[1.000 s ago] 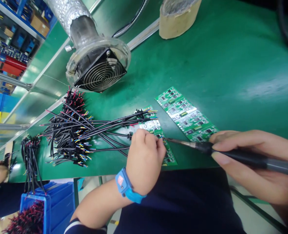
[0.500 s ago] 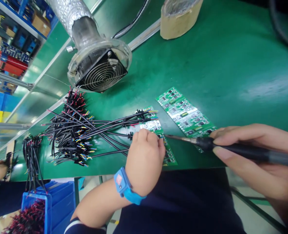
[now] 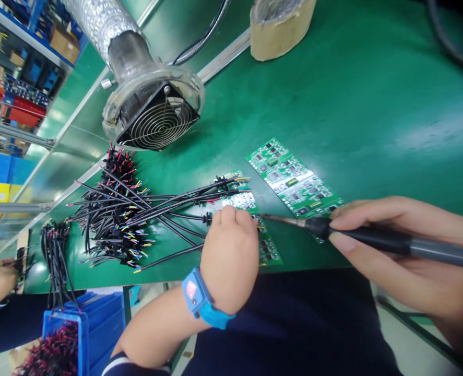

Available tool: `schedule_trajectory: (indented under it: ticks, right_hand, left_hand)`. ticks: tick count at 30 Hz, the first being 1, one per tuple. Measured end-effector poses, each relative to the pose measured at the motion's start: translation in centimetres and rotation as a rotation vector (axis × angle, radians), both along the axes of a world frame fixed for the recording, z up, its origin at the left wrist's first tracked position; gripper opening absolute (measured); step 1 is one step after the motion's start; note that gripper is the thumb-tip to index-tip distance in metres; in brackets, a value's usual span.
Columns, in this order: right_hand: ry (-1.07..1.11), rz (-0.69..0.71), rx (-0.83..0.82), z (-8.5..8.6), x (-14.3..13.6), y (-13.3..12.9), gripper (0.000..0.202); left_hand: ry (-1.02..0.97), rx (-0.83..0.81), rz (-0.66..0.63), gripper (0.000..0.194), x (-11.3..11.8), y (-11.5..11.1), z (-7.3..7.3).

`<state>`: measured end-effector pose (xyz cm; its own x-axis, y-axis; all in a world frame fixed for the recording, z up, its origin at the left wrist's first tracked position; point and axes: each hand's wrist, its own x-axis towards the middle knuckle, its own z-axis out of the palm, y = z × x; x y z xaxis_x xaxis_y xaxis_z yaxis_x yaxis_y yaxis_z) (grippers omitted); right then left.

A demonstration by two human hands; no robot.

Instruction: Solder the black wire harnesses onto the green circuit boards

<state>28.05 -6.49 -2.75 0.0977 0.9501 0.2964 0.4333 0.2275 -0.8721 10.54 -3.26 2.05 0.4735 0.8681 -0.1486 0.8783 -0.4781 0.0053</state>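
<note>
My left hand (image 3: 230, 253), wearing a blue wrist strap (image 3: 202, 300), is closed over a green circuit board panel (image 3: 269, 249). A black cable (image 3: 206, 218) runs into its fingers, and coloured wire ends show just past them; the fingertips themselves are hidden. In my right hand (image 3: 407, 271) is a soldering iron (image 3: 388, 242), held like a pen. Its tip points left and reaches the wire ends beside my left fingers; contact cannot be made out. Several cables with coloured wire ends (image 3: 239, 180) lie across the same panel. A second circuit board panel (image 3: 294, 180) lies behind the iron.
A large heap of black cables (image 3: 116, 214) lies left on the green table (image 3: 356, 115), with a smaller bundle (image 3: 55, 256) hanging over the edge. A fume extractor fan (image 3: 163, 117) overhangs it. Also there: a tape roll (image 3: 280, 34), a blue bin (image 3: 104, 329), another person's hand (image 3: 2, 277).
The whole view has shifted slightly. The soldering iron stays with its tip near my left fingers. At the far left, the other person's hand shows more.
</note>
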Motion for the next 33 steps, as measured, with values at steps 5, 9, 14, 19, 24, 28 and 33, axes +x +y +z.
schedule_trajectory:
  ticks: [5, 9, 14, 19, 24, 28, 33]
  right_hand:
    - [0.001, 0.009, -0.009, 0.06, -0.17, -0.25, 0.009]
    - [-0.001, -0.001, 0.002, -0.15, 0.03, -0.40, 0.009]
    - [-0.021, -0.038, -0.012, -0.22, 0.17, -0.43, 0.014]
    - [-0.044, -0.005, 0.029, -0.14, 0.09, 0.08, 0.012]
    - [-0.050, 0.015, 0.080, -0.06, 0.26, 0.28, 0.012]
    - [0.067, -0.056, -0.030, -0.07, 0.32, -0.17, 0.011]
    - [0.272, -0.216, -0.067, -0.26, -0.02, -0.65, 0.013]
  left_hand:
    - [-0.010, -0.034, 0.043, 0.015, 0.25, 0.08, 0.14]
    - [0.017, -0.080, 0.071, 0.015, 0.49, 0.16, 0.35]
    - [0.072, -0.147, 0.120, 0.016, 0.92, 0.46, 0.68]
    - [0.066, -0.167, 0.140, 0.018, 0.88, 0.43, 0.72]
    - [0.026, -0.126, 0.128, 0.017, 0.74, 0.31, 0.51]
    - [0.035, -0.129, 0.129, 0.015, 0.88, 0.45, 0.53]
    - [0.068, -0.121, 0.123, 0.014, 1.03, 0.68, 0.75]
